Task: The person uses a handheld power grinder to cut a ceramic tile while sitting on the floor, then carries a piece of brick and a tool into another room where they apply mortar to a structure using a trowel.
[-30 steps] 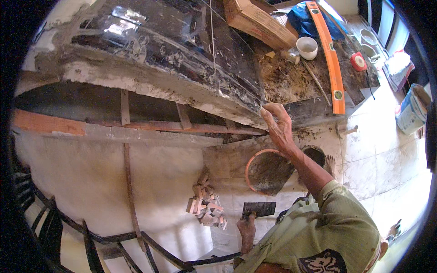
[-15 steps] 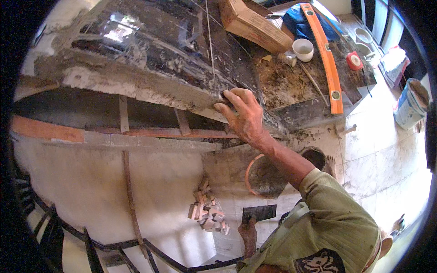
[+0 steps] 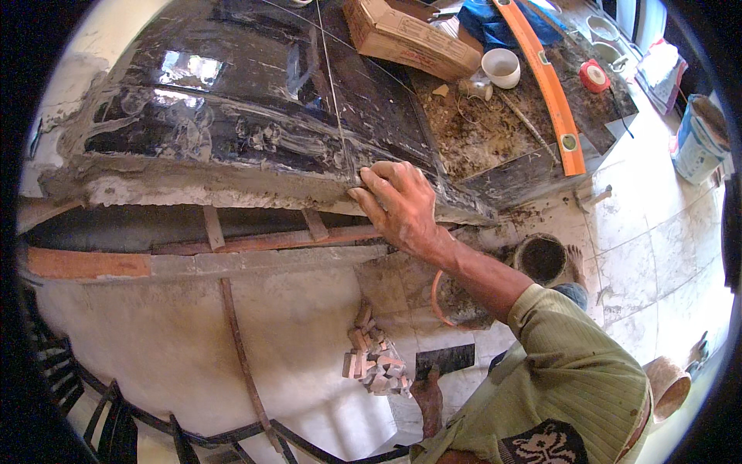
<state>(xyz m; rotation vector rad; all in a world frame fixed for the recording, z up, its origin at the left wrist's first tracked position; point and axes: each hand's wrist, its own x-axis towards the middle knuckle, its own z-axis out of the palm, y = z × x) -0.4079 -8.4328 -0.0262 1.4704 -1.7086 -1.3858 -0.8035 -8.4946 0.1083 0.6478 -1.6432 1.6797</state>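
Observation:
A dark, glossy stone-topped slab [image 3: 255, 100] with a rough mortar edge [image 3: 224, 185] spans the upper left. My right hand [image 3: 402, 205] is at that edge, thumb and fingertips drawn together near the lower end of a thin, pale string [image 3: 334, 85] stretched over the slab. What lies between those fingertips is hidden. Lower down, my left hand [image 3: 429, 398] grips a dark rectangular trowel [image 3: 446, 360], its flat blade showing above the fingers. Beside the trowel, broken brick pieces [image 3: 377, 362] lie heaped on the floor.
At the upper right are an orange spirit level [image 3: 545, 85], a white bowl [image 3: 501, 68], a cardboard box [image 3: 410, 39] and a red tape measure [image 3: 593, 76]. A dark bucket [image 3: 541, 259] and an orange-rimmed basin [image 3: 439, 301] stand below. Black railing [image 3: 185, 433] curves along the lower left.
The view has shifted, so the slab and level appear further left. My right hand stays at the slab edge, its fingers closer together. My left hand still holds the trowel.

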